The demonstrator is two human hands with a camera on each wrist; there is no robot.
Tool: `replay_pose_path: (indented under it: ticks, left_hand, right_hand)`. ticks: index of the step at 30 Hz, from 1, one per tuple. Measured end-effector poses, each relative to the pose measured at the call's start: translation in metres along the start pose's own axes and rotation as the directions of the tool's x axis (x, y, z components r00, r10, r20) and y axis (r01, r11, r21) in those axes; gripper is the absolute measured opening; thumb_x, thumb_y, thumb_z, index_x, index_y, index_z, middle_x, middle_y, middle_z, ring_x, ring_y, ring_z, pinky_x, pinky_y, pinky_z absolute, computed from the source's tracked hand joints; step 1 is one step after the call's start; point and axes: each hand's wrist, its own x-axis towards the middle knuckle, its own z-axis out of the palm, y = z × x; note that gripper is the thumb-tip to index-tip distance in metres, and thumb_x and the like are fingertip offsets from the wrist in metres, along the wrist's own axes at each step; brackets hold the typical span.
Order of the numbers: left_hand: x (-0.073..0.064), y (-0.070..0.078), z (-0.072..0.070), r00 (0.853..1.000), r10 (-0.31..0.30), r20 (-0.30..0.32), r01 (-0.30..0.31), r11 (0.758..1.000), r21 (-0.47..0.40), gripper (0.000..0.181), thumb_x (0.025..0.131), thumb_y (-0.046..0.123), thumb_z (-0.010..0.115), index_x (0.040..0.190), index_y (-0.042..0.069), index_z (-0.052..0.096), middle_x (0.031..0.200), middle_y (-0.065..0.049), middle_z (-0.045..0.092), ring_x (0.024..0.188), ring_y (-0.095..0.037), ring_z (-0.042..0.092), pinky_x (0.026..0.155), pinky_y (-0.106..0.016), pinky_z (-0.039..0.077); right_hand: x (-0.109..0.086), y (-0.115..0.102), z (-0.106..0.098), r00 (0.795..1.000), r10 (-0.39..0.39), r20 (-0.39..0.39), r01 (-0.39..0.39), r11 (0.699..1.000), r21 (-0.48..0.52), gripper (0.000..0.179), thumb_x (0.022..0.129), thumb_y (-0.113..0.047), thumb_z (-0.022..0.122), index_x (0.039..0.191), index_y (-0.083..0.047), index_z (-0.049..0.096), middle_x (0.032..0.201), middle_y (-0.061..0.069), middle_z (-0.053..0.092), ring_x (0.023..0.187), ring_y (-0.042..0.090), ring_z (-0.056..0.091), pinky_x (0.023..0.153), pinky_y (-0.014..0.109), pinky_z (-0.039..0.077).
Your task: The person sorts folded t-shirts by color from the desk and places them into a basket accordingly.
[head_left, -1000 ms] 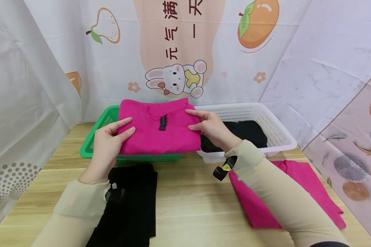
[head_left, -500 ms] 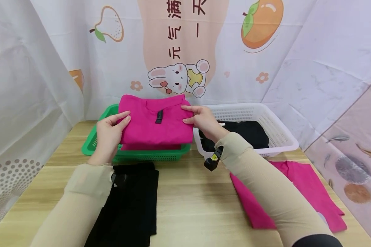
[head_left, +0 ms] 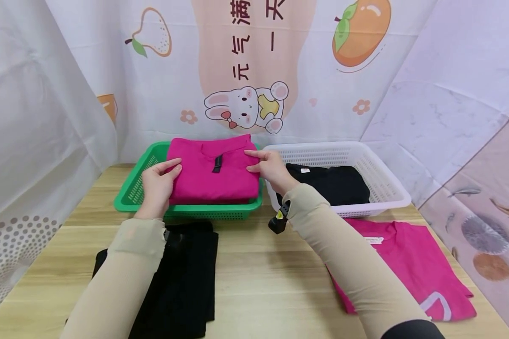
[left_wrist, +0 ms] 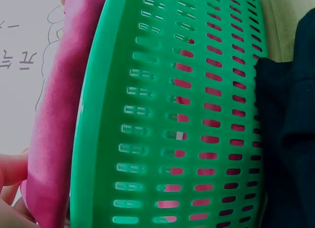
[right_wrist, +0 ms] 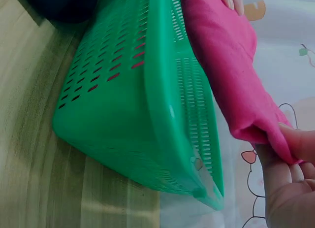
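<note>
A folded pink shirt (head_left: 233,179) with a dark neck label lies level over the green basket (head_left: 131,193). My left hand (head_left: 156,186) pinches its left edge between thumb and fingers. On the right edge, my right hand (head_left: 275,170) pinches the cloth, thumb nearer me. The right wrist view has the shirt's folded side (right_wrist: 221,70) above the basket rim (right_wrist: 160,90), the thumb pressed on its corner. More pink cloth shows through the basket's slots in the left wrist view.
To the right stands a white basket (head_left: 388,181) holding a folded black garment (head_left: 339,186). A black garment (head_left: 191,282) lies on the wooden table (head_left: 263,287) at front left, and another pink shirt (head_left: 420,263) at front right. A printed curtain (head_left: 322,113) hangs behind the baskets.
Both hands have carried the folded pink shirt back and down, from over the basket's front rim to inside its outline. Pink cloth beneath has come into view at the front rim.
</note>
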Motion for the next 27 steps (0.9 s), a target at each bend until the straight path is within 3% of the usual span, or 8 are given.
replay_pose_path:
  ticks: [12,16,19,23,27]
  left_hand:
    - [0.007,-0.002,-0.005,0.999,-0.001,-0.032,0.000,1.000,-0.023,0.036,0.098,0.025,0.062,0.134,0.019,0.064,0.152,0.001,0.046,0.136,-0.014,0.037,0.085,-0.021,0.045]
    - [0.009,-0.008,-0.005,0.999,0.012,-0.044,-0.012,1.000,-0.015,0.036,0.098,0.024,0.062,0.133,0.017,0.065,0.150,-0.001,0.048,0.135,-0.015,0.039,0.083,-0.020,0.046]
    - [0.010,-0.014,-0.006,0.999,0.032,-0.044,-0.030,0.998,0.049,0.036,0.099,0.024,0.060,0.134,0.016,0.064,0.149,-0.003,0.049,0.134,-0.017,0.040,0.081,-0.019,0.047]
    - [0.010,-0.018,-0.008,0.995,0.070,-0.067,-0.060,0.988,0.145,0.036,0.101,0.022,0.057,0.135,0.016,0.063,0.144,-0.005,0.055,0.122,-0.015,0.047,0.080,-0.018,0.044]
    - [0.009,-0.017,-0.010,0.992,0.089,-0.094,-0.074,0.985,0.155,0.037,0.100,0.022,0.059,0.136,0.015,0.062,0.141,-0.008,0.057,0.103,-0.006,0.048,0.079,-0.018,0.044]
  right_hand:
    - [0.005,0.007,0.015,0.995,-0.039,-0.087,0.040,0.999,0.004,0.046,0.092,0.003,0.063,0.134,-0.013,0.063,0.147,0.011,0.051,0.138,0.024,0.043,0.110,0.037,0.044]
    - [0.006,0.011,0.017,0.996,-0.029,-0.085,0.031,0.999,0.021,0.044,0.092,0.003,0.062,0.133,-0.012,0.064,0.145,0.011,0.054,0.133,0.023,0.047,0.107,0.037,0.047]
    - [0.006,0.015,0.016,0.998,-0.020,-0.062,0.023,0.999,0.038,0.045,0.093,0.006,0.059,0.135,-0.010,0.062,0.144,0.010,0.055,0.128,0.022,0.053,0.103,0.035,0.050]
    - [0.004,0.022,0.013,0.999,-0.016,-0.028,0.019,0.993,0.112,0.052,0.094,0.016,0.042,0.140,-0.005,0.056,0.144,0.013,0.055,0.126,0.028,0.059,0.100,0.034,0.052]
    - [0.001,0.027,0.007,0.999,-0.031,-0.009,0.032,0.986,0.161,0.055,0.094,0.019,0.035,0.141,-0.002,0.053,0.143,0.017,0.055,0.127,0.035,0.058,0.101,0.035,0.052]
